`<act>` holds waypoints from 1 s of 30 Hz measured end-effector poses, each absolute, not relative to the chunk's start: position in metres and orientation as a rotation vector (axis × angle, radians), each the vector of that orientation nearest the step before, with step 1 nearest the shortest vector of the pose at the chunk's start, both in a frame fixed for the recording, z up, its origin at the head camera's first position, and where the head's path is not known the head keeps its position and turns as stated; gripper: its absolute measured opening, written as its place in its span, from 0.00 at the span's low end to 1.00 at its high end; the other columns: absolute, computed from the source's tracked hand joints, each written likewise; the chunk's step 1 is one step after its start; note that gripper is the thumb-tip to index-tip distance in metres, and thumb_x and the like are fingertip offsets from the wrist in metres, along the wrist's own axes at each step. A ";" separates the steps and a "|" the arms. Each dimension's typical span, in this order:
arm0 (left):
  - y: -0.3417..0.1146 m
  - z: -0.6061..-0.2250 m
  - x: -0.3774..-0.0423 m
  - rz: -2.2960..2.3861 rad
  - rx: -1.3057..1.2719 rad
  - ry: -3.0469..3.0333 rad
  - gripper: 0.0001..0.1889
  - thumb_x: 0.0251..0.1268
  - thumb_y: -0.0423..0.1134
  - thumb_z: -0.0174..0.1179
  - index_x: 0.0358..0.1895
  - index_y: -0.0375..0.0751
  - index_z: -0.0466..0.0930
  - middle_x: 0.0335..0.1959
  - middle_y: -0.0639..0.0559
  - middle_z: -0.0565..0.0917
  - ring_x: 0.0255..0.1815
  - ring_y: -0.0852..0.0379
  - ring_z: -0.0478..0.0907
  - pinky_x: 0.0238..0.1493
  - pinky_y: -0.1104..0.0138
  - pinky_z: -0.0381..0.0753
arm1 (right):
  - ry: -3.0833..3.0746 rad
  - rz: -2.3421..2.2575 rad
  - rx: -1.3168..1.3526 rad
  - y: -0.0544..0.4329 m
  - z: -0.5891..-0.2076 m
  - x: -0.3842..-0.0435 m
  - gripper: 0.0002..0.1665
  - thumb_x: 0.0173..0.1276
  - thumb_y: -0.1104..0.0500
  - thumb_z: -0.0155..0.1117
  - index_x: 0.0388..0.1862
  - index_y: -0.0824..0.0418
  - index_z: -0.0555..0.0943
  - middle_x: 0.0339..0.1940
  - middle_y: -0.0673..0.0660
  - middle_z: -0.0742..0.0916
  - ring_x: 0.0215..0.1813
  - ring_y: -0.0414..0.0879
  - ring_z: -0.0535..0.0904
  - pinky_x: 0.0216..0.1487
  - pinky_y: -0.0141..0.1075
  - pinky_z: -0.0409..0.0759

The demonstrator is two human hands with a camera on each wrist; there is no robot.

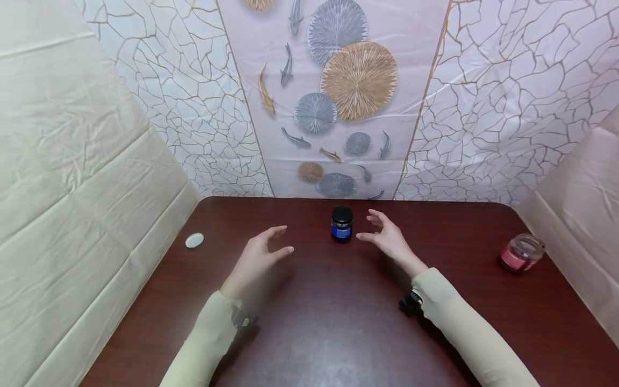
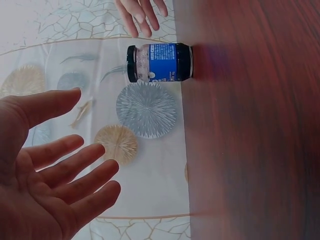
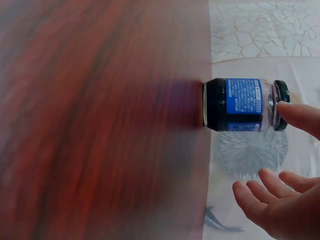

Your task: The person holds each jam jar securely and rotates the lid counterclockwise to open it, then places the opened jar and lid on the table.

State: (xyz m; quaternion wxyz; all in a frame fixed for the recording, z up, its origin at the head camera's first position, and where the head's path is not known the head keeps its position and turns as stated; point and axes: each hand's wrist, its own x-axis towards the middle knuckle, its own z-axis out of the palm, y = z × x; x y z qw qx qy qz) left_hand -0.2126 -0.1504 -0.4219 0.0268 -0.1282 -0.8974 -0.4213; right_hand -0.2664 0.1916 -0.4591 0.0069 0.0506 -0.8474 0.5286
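A small glass jar (image 1: 342, 224) with a dark lid, dark contents and a blue label stands upright near the table's back edge. My right hand (image 1: 387, 237) hovers just right of it, thumb and fingers spread apart with nothing between them. In the right wrist view the thumb overlaps the lid of the jar (image 3: 240, 105). Farther off on the left, my left hand (image 1: 258, 257) is held above the table, fingers loosely extended and holding nothing. The left wrist view shows that palm (image 2: 45, 185) facing the jar (image 2: 160, 62) across a gap.
A second glass jar (image 1: 522, 252) with a red label stands at the right side of the table, its top uncovered. Near the left edge lies a round white lid (image 1: 194, 240). Patterned cloth (image 1: 338, 156) hangs behind the dark wooden table (image 1: 319, 322).
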 end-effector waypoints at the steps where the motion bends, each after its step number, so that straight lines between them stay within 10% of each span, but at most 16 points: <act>1: -0.150 -0.422 -0.212 -1.301 -0.393 -2.777 0.32 0.63 0.50 0.71 0.69 0.48 0.75 0.64 0.48 0.80 0.66 0.44 0.75 0.64 0.49 0.74 | -2.659 1.651 0.157 0.189 -0.460 -0.268 0.51 0.64 0.59 0.74 0.80 0.62 0.58 0.72 0.68 0.73 0.74 0.63 0.65 0.71 0.57 0.66; 30: -0.146 -0.419 -0.207 -1.318 -0.455 -2.772 0.30 0.63 0.48 0.71 0.68 0.47 0.76 0.63 0.48 0.80 0.65 0.47 0.75 0.66 0.47 0.72 | -2.721 1.842 0.122 0.153 -0.473 -0.301 0.53 0.63 0.56 0.76 0.79 0.65 0.57 0.71 0.67 0.73 0.71 0.60 0.68 0.73 0.54 0.64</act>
